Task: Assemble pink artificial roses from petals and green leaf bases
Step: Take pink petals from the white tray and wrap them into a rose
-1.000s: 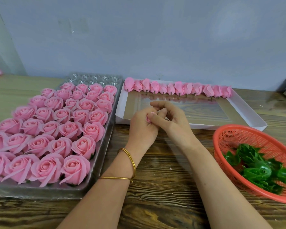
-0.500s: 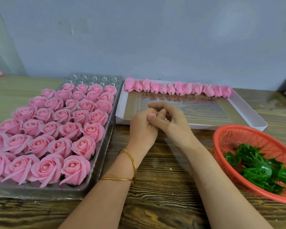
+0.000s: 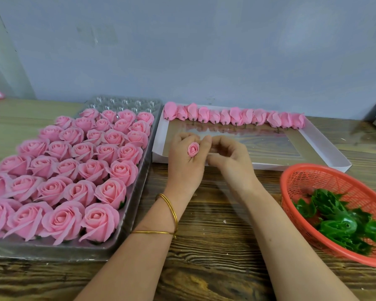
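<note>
Wooden worktop (image 3: 215, 246), set against a plain grey-blue wall. At centre, a small pink rosebud (image 3: 193, 149) is gripped in the curled fingers of the left hand (image 3: 183, 164), held above the near edge of a shallow white box (image 3: 326, 146). The right hand (image 3: 230, 157) is held just beside it, fingers curled toward the bud; whether anything is pinched cannot be told.

Step judged: bud being shaped or checked, base not yet fitted. A green leaf base (image 3: 334, 220) would be needed next, to be fetched by the right hand from the red basket (image 3: 313, 179) at the right.

A row of bare buds (image 3: 234, 116) is lined along the box's far wall. Finished roses (image 3: 109, 168) are packed in a clear tray (image 3: 126, 103) at the left, with only its far cells unfilled.

Open worktop is left between tray and basket. The basket rim lies close to the right forearm and could be caught on the reach.
</note>
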`<state>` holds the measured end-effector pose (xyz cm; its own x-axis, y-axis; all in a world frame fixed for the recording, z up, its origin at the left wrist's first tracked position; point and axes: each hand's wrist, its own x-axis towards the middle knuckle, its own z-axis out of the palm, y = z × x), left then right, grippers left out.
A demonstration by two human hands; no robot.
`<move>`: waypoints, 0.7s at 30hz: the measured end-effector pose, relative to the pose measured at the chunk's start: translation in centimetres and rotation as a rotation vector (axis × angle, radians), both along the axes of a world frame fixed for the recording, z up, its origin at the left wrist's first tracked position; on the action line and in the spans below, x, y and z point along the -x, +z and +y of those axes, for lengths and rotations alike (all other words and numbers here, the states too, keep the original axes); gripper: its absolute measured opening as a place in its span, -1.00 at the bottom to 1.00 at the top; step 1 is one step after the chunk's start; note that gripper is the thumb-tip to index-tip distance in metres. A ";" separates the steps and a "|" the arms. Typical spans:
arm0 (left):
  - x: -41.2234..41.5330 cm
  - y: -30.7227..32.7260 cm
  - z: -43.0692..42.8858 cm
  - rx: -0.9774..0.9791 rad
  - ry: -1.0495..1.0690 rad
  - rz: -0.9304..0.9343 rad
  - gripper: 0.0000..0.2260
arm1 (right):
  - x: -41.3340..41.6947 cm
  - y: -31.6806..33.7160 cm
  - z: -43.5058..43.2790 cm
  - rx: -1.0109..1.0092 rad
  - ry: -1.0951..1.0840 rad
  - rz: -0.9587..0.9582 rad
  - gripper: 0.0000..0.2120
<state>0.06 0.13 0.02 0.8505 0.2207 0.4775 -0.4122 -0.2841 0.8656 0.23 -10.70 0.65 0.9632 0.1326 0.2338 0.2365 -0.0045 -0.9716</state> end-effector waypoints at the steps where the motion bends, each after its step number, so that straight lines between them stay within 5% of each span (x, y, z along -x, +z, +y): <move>1: 0.0 0.0 -0.1 0.030 -0.014 0.007 -0.70 | 0.1 -0.1 0.0 0.033 0.036 -0.020 -0.70; 8: 0.0 0.1 -0.1 0.284 -0.158 0.156 -0.66 | -0.1 -1.0 0.2 0.046 0.119 -0.003 -0.46; 21: 0.0 -0.2 0.3 0.333 -0.295 0.155 -0.81 | 0.4 -0.7 0.1 -0.098 0.199 0.116 -0.59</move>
